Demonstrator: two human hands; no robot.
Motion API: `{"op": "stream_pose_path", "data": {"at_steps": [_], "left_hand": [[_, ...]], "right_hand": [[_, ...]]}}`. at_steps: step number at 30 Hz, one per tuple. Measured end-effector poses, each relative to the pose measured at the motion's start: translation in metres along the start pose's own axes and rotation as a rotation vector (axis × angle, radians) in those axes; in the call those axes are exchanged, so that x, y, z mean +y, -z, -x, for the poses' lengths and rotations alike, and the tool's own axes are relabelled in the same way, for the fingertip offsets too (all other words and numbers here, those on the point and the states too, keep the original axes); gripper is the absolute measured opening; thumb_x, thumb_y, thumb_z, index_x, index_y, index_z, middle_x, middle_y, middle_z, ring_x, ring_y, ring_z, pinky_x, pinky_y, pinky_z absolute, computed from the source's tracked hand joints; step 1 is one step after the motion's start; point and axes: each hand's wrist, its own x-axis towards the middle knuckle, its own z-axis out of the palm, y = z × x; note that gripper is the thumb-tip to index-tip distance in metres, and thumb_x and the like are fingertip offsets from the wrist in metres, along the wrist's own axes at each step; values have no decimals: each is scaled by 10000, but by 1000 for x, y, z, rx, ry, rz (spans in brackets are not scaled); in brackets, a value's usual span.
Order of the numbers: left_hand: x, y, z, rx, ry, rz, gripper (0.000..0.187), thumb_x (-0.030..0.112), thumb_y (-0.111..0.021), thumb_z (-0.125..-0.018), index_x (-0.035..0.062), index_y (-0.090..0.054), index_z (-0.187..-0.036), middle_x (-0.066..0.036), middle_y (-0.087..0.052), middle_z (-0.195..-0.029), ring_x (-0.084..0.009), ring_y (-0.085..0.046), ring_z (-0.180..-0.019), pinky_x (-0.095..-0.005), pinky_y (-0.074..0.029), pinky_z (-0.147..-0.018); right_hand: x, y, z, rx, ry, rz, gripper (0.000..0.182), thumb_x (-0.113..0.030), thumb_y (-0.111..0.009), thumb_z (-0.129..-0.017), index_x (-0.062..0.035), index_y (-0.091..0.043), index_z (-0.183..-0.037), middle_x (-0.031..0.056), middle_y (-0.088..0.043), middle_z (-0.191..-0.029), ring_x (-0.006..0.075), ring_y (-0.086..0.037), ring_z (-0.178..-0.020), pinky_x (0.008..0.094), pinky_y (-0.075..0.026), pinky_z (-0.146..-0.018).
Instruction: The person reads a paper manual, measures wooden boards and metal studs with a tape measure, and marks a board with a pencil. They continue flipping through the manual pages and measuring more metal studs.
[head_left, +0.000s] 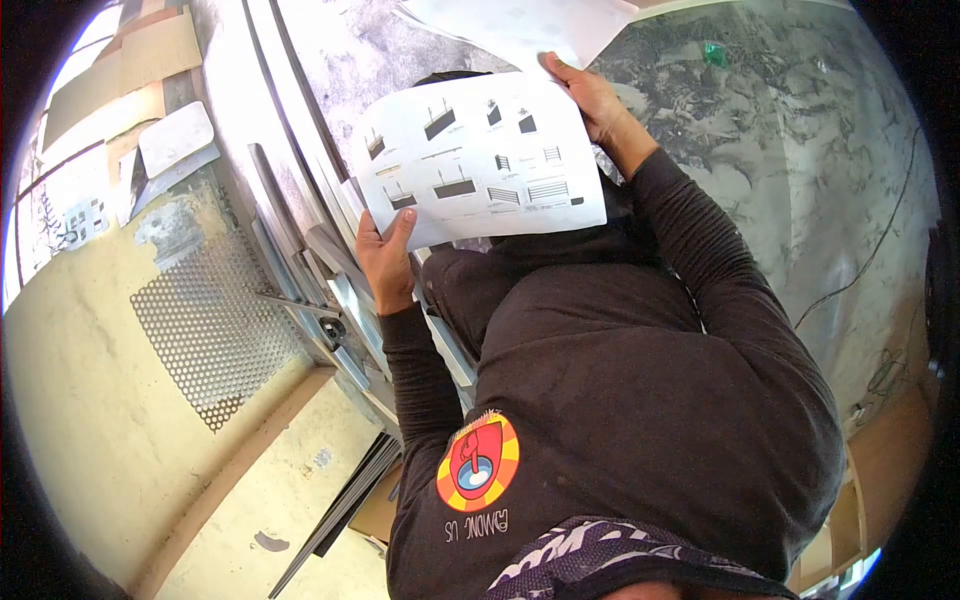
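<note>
A white sheet [480, 150] printed with several small drawings of dark panels and frames is spread in front of my body. My left hand [388, 258] pinches its lower left corner, with the thumb on top of the paper. Near the sheet's upper right edge, my right hand [588, 98] is closed on other white papers [520, 30] that extend beyond the printed sheet; its thumb lies on them. The fingers beneath the papers are hidden.
Long metal profiles [285, 130] run along my left side. Beyond them are a perforated metal sheet [210, 320], cardboard pieces [130, 60] and another printed paper [75, 210]. Dark strips [350, 495] lie at lower left. On the right, a thin cable [865, 265] crosses the smudged grey surface [760, 150].
</note>
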Motion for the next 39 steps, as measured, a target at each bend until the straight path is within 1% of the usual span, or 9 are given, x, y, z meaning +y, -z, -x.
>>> {"op": "stream_pose_path", "data": {"at_steps": [1,3,7,9,12,19,22,30,39], "left_hand": [[0,0,0,0,0,-1,366,82,-676,-840,-16,-542,-1166,-102,-641,-1047,-169,-604,-936,-300,-472,-846],[1,-1,-1,18,12,35,325,16,-685,-817,-27,-556,-1112,-106,-640,-1026,-175,-611,-933,-294,-485,-851],[0,-2,-1,25,15,39,323,19,-686,-817,-27,-556,-1109,-107,-641,-1028,-171,-611,-934,-291,-486,-847],[-2,-1,0,6,5,9,348,70,-674,-838,-11,-550,-1153,-96,-643,-1042,-163,-606,-925,-295,-471,-843],[-2,-1,-1,18,24,57,316,23,-686,-820,-25,-556,-1104,-109,-641,-1030,-167,-610,-935,-288,-487,-842],[-4,-1,0,26,18,62,304,23,-682,-823,-24,-561,-1099,-100,-642,-1026,-160,-608,-918,-281,-490,-826],[-6,0,0,8,13,35,328,53,-665,-843,-12,-553,-1144,-90,-643,-1039,-162,-608,-925,-292,-473,-843],[-1,-5,1,24,8,57,316,33,-684,-826,-27,-560,-1111,-108,-642,-1027,-162,-610,-911,-279,-492,-821],[-5,-4,0,31,5,50,296,29,-685,-822,-22,-573,-1092,-93,-645,-1010,-153,-606,-903,-276,-486,-813]], "right_hand": [[0,0,0,-17,-11,-11,474,-363,-579,-915,80,-553,-1083,128,-661,-863,153,-655,-638,284,-573,-564],[0,0,0,-23,-4,-10,481,-366,-575,-917,85,-550,-1081,133,-661,-864,154,-657,-640,284,-573,-564],[-2,-2,4,-16,2,12,503,-376,-572,-916,100,-541,-1078,147,-661,-864,156,-660,-639,282,-573,-552],[-2,-2,4,-7,14,16,511,-379,-572,-915,104,-538,-1080,151,-659,-868,159,-662,-641,282,-574,-547],[-2,-2,6,-8,29,20,523,-382,-574,-913,110,-531,-1086,157,-656,-876,166,-665,-647,286,-576,-542],[-3,-3,8,-45,6,-6,545,-379,-579,-909,123,-513,-1110,168,-648,-889,180,-670,-671,306,-584,-561],[-3,-4,9,-12,20,13,552,-377,-586,-905,126,-505,-1118,174,-646,-901,185,-671,-679,309,-586,-567],[-4,-4,9,-36,19,-24,549,-374,-592,-902,123,-504,-1119,177,-647,-913,188,-671,-680,310,-587,-576],[-4,-4,9,-16,13,-10,548,-383,-583,-906,122,-516,-1109,169,-652,-895,178,-667,-664,300,-576,-557]]}}
